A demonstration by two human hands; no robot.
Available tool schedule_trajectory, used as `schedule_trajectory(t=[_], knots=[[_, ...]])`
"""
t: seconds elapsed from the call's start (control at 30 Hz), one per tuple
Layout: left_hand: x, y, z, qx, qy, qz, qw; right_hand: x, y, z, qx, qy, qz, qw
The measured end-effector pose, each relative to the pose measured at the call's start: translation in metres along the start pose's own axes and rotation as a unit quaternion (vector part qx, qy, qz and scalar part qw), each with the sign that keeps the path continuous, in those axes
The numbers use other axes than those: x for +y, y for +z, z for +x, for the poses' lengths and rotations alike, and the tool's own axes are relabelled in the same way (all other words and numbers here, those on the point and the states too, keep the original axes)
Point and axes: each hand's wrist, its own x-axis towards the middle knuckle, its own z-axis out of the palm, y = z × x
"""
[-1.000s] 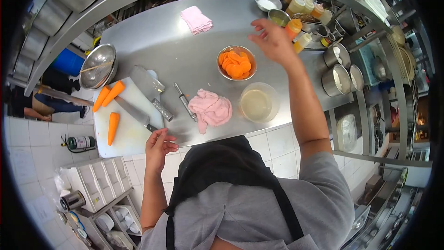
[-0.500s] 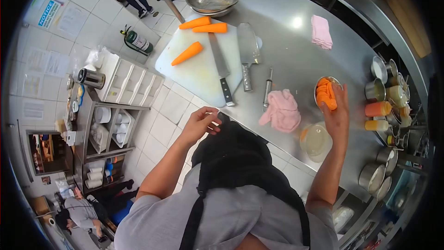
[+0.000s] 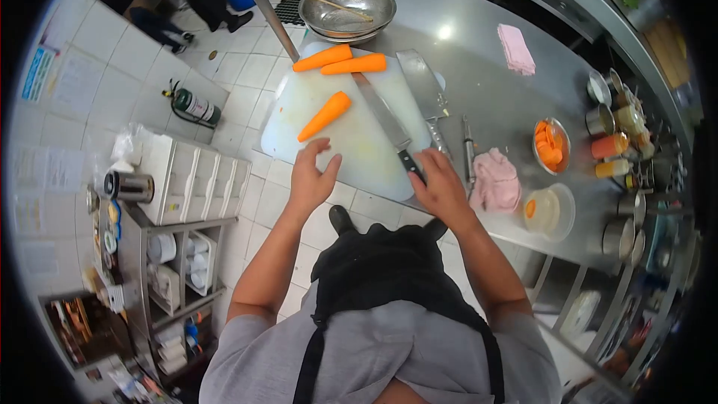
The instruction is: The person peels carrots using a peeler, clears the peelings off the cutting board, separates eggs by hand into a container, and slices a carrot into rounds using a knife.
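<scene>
Right hand (image 3: pixel 440 181) was at knife (image 3: pixel 381 114)

Knife lay on cutting board (image 3: pixel 359 157), handle (image 3: pixel 409 163) near board's edge. Right hand was right by handle; couldn't tell if gripping. Left hand (image 3: pixel 313 177) had thumb and fingers spread, just beside lone carrot (image 3: pixel 324 116). Two carrots (image 3: pixel 355 64) lay at far end.

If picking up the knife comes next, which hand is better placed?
Probably the right hand: it is right at the black handle of the knife. The left hand is farther from that handle, nearer the lone carrot.
</scene>
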Motion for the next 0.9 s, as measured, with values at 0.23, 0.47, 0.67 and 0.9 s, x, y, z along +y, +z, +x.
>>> schedule_trajectory(t=[0.23,0.47,0.67,0.9], knots=[[-0.042,-0.009,0.113,0.040,0.246,0.216,0.944,-0.036,0.048,0.036,-0.120,0.177,-0.175,0.961],[-0.056,-0.004,0.113,-0.159,0.259,0.202,0.931,-0.075,0.026,-0.053,-0.124,0.323,-0.012,0.938],[-0.041,-0.001,0.066,-0.226,0.299,0.183,0.909,-0.068,0.024,-0.078,-0.090,0.325,0.035,0.941],[-0.027,0.000,0.077,-0.182,0.363,0.162,0.899,-0.078,0.029,-0.066,-0.094,0.315,0.015,0.944]])
